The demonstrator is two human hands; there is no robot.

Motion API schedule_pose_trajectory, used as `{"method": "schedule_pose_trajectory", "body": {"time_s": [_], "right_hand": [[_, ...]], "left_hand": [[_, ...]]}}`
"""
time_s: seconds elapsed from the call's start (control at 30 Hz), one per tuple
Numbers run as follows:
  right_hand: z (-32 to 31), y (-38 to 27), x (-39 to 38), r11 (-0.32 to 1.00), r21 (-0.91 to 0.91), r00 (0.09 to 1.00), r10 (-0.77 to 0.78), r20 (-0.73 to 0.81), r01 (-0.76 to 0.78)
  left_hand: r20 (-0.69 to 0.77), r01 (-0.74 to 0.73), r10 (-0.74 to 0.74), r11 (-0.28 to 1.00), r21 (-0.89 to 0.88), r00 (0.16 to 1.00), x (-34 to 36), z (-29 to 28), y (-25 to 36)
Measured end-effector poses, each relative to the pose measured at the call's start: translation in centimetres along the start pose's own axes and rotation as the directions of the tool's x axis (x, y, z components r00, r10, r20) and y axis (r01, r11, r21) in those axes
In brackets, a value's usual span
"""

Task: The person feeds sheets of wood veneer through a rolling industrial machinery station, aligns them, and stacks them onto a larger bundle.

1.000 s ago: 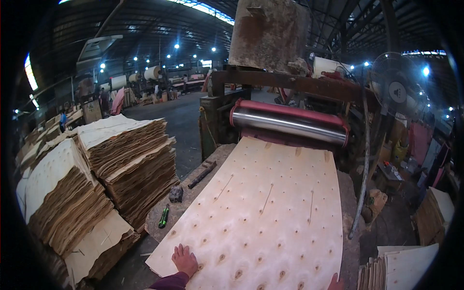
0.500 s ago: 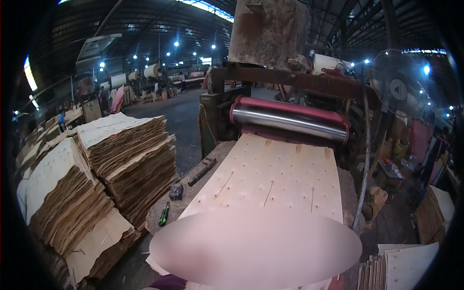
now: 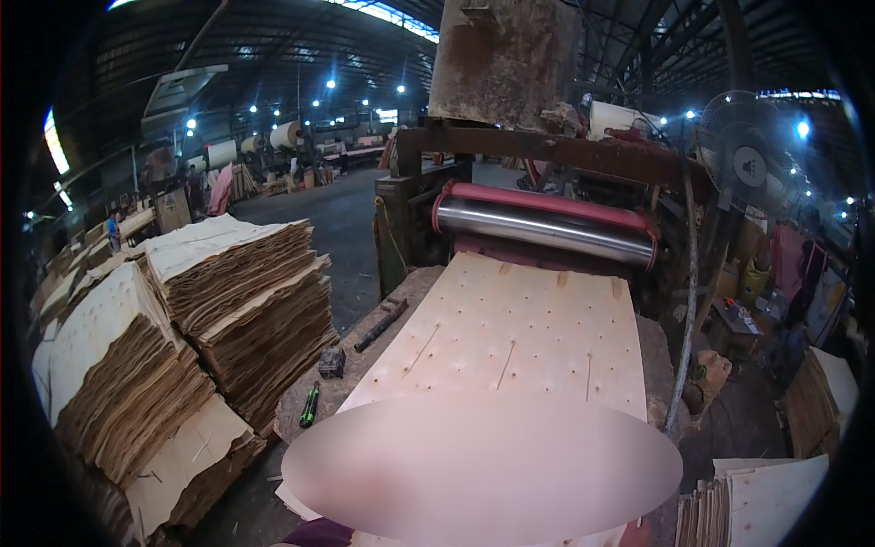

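A pale wood veneer sheet with rows of small dark marks and a few slits lies before me. Its far edge reaches close to a roller machine with a shiny metal roller and red-coated rollers. A large blur covers the near part of the sheet. Inside it, a darker smudge at lower left seems to be my left hand, over the sheet, with a maroon sleeve below it. The fingers are hidden. At the lower right a small reddish patch shows beside the sheet's edge; my right hand cannot be made out.
Left of the sheet, a green-and-black utility knife, a small dark block and a dark bar lie on the ledge. Tall veneer stacks stand at left, another stack at lower right. A fan stands at right.
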State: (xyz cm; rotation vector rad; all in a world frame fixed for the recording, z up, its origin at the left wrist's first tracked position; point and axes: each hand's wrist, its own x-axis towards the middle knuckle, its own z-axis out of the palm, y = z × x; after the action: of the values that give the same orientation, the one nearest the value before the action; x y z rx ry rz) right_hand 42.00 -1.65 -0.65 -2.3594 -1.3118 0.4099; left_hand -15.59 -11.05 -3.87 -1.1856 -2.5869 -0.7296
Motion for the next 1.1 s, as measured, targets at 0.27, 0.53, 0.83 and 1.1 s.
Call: {"method": "schedule_pose_trajectory", "body": {"time_s": [0.27, 0.53, 0.83, 1.1], "right_hand": [[-1.9, -1.7, -1.2, 0.999, 0.037, 0.999, -0.008, 0.041, 0.006], [-3.2, -3.1, -2.0, 0.997, 0.052, 0.994, 0.043, 0.104, -0.049], [-2.2, -2.3, -1.4, 0.996, 0.017, 0.991, 0.088, 0.105, -0.090], [-1.5, -1.3, -1.3, 0.999, -0.026, 1.000, 0.023, 0.005, -0.022]], "left_hand": [[-0.004, 0.007, -0.007, 1.000, 0.004, 1.000, 0.0, 0.4, -0.2], [0.005, 0.003, -0.003, 1.000, 0.004, 1.000, 0.0, 0.6, -0.4], [0.012, 0.015, -0.014, 1.000, -0.009, 1.000, 0.1, 0.4, -0.2], [0.023, -0.001, 0.001, 1.000, -0.020, 1.000, 0.0, 0.4, -0.2]]}}
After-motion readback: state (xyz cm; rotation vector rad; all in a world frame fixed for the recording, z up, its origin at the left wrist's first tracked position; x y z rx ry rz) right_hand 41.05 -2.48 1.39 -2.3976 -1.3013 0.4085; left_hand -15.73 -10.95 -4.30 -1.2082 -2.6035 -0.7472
